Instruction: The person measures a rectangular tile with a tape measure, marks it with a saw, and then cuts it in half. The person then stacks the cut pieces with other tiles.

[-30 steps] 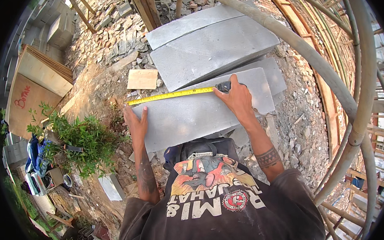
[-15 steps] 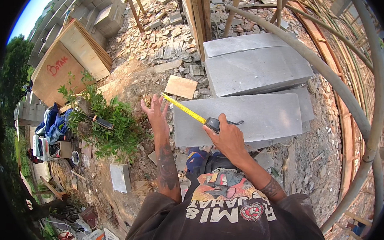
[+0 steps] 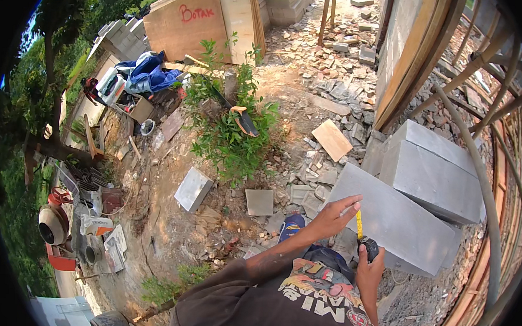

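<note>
- I see the large grey block (image 3: 396, 220) lying on the rubble ground at right, with a second grey block (image 3: 434, 172) stacked just beyond it.
- Far left, a big plywood board (image 3: 203, 21) leans upright, with a red handwritten mark near its top; a blue cloth (image 3: 147, 73) is heaped below it.
- A green shrub (image 3: 229, 141) grows mid-scene; a small tan board (image 3: 332, 139) lies flat to its right.
- I judge the step as measuring the near block's left end; next, the tape wants holding taut for a reading.
- My left hand (image 3: 335, 214) pins the yellow tape (image 3: 359, 223) to the block's corner, fingers pressed down.
- My right hand (image 3: 369, 269) is closed round the black tape measure case (image 3: 368, 249).
</note>
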`<state>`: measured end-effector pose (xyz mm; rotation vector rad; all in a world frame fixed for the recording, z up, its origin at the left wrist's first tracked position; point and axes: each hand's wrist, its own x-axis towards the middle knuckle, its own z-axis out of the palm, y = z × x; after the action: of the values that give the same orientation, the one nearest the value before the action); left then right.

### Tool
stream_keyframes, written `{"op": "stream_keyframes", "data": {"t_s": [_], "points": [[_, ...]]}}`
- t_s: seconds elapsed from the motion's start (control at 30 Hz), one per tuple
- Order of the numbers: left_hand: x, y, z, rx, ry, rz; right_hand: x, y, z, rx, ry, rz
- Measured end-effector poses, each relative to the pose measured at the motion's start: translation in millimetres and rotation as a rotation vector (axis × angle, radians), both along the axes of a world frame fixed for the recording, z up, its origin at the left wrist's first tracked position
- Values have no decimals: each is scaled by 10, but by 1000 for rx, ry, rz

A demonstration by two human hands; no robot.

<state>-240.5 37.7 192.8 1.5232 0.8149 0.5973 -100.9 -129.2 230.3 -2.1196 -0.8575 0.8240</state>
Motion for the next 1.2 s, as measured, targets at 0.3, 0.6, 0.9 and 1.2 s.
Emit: {"op": "stream_keyframes", "data": {"t_s": [0.3, 0.6, 0.9, 1.2], "points": [[-1511, 1524, -603, -17, -152, 872, 309, 513, 183, -125, 793, -117], [-1811, 2747, -1043, 284, 599, 1025, 2411, 1617, -666, 340, 975, -695], [-2000, 2806, -1115, -67, 205, 1311, 2970, 1992, -1216, 386, 1043, -773], [-2767, 2323, -379, 50, 389, 968, 632, 732, 94, -6, 871, -139]]}}
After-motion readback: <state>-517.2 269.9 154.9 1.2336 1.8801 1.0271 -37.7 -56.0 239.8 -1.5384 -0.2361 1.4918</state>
